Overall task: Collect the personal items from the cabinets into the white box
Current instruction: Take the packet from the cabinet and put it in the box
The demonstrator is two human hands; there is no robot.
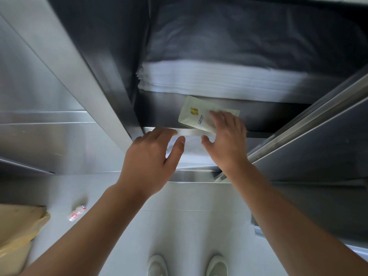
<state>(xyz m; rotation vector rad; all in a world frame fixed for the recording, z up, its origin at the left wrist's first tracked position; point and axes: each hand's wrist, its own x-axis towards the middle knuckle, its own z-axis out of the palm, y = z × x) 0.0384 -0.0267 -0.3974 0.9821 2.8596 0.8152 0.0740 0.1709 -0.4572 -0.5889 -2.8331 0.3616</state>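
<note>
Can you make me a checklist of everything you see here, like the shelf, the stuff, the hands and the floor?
Surface: metal cabinet shelf, open at the front.
Job's things: pale packet on the shelf edge; the white box is not seen.
Clutter: stack of white folded cloth with dark cloth on top; small bottle lying on the floor; brown bag at lower left.
Hands: right hand lies on the packet, grip unclear; left hand open, holding nothing.
Cables: nothing seen.
Surroundings: steel cabinet doors, pale floor, two light shoes.
</note>
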